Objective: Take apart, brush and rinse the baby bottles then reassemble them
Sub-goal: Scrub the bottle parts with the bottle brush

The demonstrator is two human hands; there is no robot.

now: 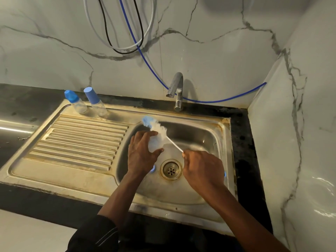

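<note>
Over the steel sink basin (205,135) my left hand (141,153) grips a clear baby bottle (155,143) with no cap on it. My right hand (201,168) pinches the thin white handle of a bottle brush (156,127). The brush's white bristles and blue tip stick out just past the bottle's far side, touching it. Two more baby bottles stand capped at the back of the drainboard: one with a blue nipple ring and cap (75,101), one with a tall blue cap (95,100). Small blue parts lie in the basin, one beside my left wrist (153,168) and one at the right wall (225,174).
The tap (175,90) stands behind the basin with no water running. The drain (171,169) sits between my hands. The ribbed drainboard (80,140) lies to the left. Hoses and cables (138,46) hang on the marble wall; a tiled wall closes off the right.
</note>
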